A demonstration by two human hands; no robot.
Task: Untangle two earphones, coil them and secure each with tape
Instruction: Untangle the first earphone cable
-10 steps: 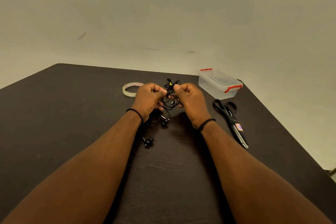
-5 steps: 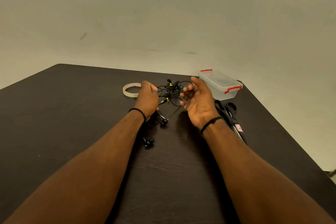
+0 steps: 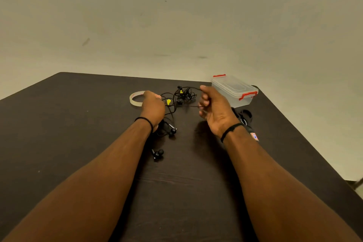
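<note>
A tangle of black earphone cables point(image 3: 181, 96) with small yellow tags is held above the dark table point(image 3: 78, 124), stretched between my two hands. My left hand point(image 3: 153, 107) grips the cables on the left side of the tangle. My right hand point(image 3: 213, 107) pinches cable strands on the right, with a loop running over its fingers. Two black earbuds point(image 3: 171, 130) hang down to the table below my left wrist, and another earbud point(image 3: 158, 154) lies nearer to me. A roll of clear tape point(image 3: 135, 99) lies just left of my left hand.
A clear plastic box point(image 3: 234, 90) with red latches stands at the far right of the table. Black scissors point(image 3: 244, 117) lie beside it, partly hidden behind my right wrist. The table's right edge runs diagonally close to the scissors.
My hands have moved apart from the bunched tangle, pulling the cables out into a wider, looser web. My right hand has curled round the strands again after opening briefly.
</note>
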